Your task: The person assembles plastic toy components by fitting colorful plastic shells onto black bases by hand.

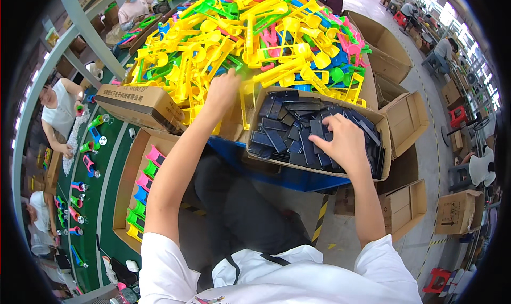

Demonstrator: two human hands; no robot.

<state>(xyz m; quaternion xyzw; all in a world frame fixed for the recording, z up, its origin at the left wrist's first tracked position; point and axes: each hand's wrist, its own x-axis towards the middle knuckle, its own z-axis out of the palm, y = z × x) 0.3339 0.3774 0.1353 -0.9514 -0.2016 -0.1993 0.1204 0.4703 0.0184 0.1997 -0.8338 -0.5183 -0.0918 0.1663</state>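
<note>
My left hand (pixel 224 89) reaches to the near edge of a large heap of plastic parts (pixel 287 35), yellow, green, blue and pink, many shaped like small scoops with long handles. Its fingers are curled together around a blurred green plastic part (pixel 242 70), whose shape is hard to make out. My right hand (pixel 346 142) hovers at the right of a cardboard box of flat black rectangular pieces (pixel 285 136). Thumb and index finger are apart, with nothing visible between them; the other fingers are partly hidden.
At my left, an open carton (pixel 121 211) holds a row of coloured parts beside a green conveyor belt (pixel 109 171) carrying assembled pieces. A closed cardboard box (pixel 139 104) leans by the heap. Empty-looking cartons (pixel 403 208) stand at right. Co-workers (pixel 61 110) sit along the belt.
</note>
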